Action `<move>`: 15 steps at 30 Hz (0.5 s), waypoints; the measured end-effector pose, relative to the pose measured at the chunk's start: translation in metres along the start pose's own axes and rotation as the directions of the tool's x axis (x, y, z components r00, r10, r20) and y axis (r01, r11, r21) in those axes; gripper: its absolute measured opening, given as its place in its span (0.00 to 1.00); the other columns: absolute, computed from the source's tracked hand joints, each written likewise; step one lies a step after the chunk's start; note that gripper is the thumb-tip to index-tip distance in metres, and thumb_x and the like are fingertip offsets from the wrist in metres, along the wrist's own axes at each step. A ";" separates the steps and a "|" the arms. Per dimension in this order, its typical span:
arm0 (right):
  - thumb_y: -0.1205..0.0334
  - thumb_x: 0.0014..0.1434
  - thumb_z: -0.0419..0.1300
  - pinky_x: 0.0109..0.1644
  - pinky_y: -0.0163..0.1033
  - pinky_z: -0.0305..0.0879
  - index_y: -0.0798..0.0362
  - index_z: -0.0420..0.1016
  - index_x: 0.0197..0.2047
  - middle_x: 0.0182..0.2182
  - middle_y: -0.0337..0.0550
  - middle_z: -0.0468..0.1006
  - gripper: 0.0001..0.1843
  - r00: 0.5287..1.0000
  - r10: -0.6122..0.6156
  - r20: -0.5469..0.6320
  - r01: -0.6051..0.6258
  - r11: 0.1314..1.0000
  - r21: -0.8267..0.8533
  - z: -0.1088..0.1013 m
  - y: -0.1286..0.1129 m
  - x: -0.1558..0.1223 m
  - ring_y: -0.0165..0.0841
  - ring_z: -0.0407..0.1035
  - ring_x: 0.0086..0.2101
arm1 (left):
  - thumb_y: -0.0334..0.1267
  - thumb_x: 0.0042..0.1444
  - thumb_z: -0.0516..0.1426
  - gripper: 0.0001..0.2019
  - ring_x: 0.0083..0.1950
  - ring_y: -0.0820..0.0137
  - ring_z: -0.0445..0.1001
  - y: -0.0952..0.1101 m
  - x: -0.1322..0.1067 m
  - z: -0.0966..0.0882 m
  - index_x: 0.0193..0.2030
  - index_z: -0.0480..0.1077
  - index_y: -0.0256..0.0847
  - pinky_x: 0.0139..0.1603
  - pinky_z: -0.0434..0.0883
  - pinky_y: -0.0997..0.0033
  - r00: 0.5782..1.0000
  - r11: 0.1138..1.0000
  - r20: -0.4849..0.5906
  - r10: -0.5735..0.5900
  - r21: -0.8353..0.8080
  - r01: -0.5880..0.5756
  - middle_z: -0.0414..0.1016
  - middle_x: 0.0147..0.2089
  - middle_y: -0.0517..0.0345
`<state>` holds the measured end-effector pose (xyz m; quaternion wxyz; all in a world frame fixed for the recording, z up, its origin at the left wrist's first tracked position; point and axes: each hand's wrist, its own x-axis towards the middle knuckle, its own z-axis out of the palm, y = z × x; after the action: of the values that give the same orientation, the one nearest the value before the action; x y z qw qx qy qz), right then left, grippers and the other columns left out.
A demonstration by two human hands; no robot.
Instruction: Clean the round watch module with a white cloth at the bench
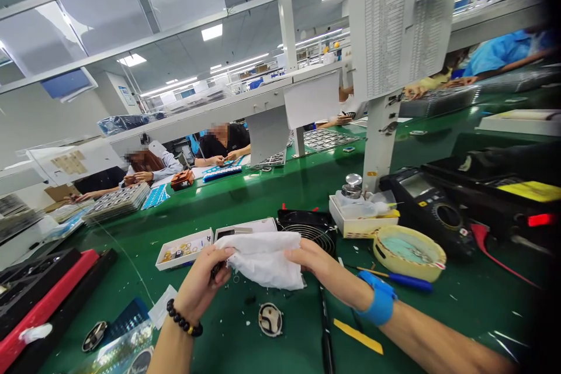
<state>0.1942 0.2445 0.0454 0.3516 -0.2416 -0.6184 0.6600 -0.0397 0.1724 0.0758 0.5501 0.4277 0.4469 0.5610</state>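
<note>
Above green worktop (298,342), left hand (200,283) clenches white cloth (263,260) over small dark part (217,270); right hand (319,263) grasps far edge, keeping cloth spread between them

This is an electronics assembly floor in a factory. I'm sitting at a long green anti-static workbench (245,187), with a digital multimeter (421,204) close by and a blue anti-static wrist strap (380,299) on my wrist. Further along the line, seated co-workers (223,143) bend over trays of small metal parts (326,139), under rows of ceiling lights (211,32), and printed sheets (394,23) hang from the white bench frame (377,140).
</note>
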 end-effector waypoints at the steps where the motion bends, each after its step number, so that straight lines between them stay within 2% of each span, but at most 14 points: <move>1: 0.44 0.58 0.62 0.35 0.39 0.65 0.52 0.77 0.52 0.34 0.43 0.77 0.26 0.999 0.004 0.051 -0.004 1.000 0.001 0.001 0.000 -0.001 0.35 0.67 0.32 | 0.39 0.54 0.64 0.12 0.19 0.83 0.45 0.000 0.000 0.000 0.27 0.68 0.35 0.20 0.45 0.79 1.000 1.000 -0.011 -0.002 -0.004 0.002 0.54 0.22 0.68; 4: 0.39 0.58 0.60 0.28 0.36 0.60 0.52 0.76 0.54 0.28 0.40 0.74 0.30 0.989 0.014 0.149 -0.006 0.999 -0.049 0.007 -0.001 -0.001 0.30 0.62 0.25 | 0.38 0.53 0.64 0.11 0.20 0.84 0.47 -0.001 0.000 -0.001 0.28 0.69 0.35 0.20 0.46 0.80 0.999 1.000 -0.035 0.002 -0.030 -0.003 0.57 0.25 0.67; 7: 0.35 0.55 0.62 0.24 0.35 0.57 0.56 0.78 0.51 0.25 0.39 0.72 0.34 0.998 0.040 0.044 -0.036 0.995 -0.091 0.009 0.002 0.003 0.28 0.59 0.22 | 0.38 0.54 0.64 0.11 0.20 0.84 0.47 0.000 -0.001 -0.001 0.29 0.69 0.34 0.20 0.47 0.80 1.000 0.999 -0.017 0.016 -0.049 -0.017 0.56 0.25 0.67; 10: 0.35 0.53 0.63 0.23 0.34 0.54 0.57 0.78 0.48 0.25 0.40 0.73 0.33 0.997 0.053 -0.053 -0.056 0.997 -0.055 0.006 0.005 0.007 0.27 0.58 0.22 | 0.38 0.54 0.64 0.11 0.20 0.84 0.46 0.001 -0.002 0.000 0.29 0.68 0.35 0.20 0.47 0.80 1.000 0.997 -0.001 0.026 -0.075 -0.026 0.56 0.25 0.67; 13: 0.37 0.54 0.64 0.27 0.36 0.58 0.55 0.78 0.48 0.28 0.41 0.76 0.30 0.997 0.036 -0.068 -0.038 0.999 -0.021 0.004 0.004 0.007 0.30 0.62 0.24 | 0.36 0.54 0.65 0.10 0.20 0.84 0.47 0.002 -0.002 -0.001 0.29 0.68 0.35 0.20 0.49 0.81 1.000 0.994 -0.013 0.027 -0.104 -0.028 0.56 0.25 0.68; 15: 0.39 0.53 0.65 0.34 0.39 0.64 0.54 0.79 0.47 0.32 0.43 0.78 0.28 0.998 0.014 -0.065 -0.014 1.000 0.004 0.003 0.002 0.007 0.35 0.68 0.30 | 0.35 0.53 0.65 0.10 0.20 0.84 0.47 0.002 -0.001 -0.002 0.30 0.68 0.36 0.20 0.49 0.81 0.999 0.992 -0.026 0.029 -0.119 -0.032 0.55 0.25 0.69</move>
<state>0.1871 0.2474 0.0448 0.3674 -0.2665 -0.6039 0.6552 -0.0424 0.1712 0.0776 0.5605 0.3940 0.4126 0.6003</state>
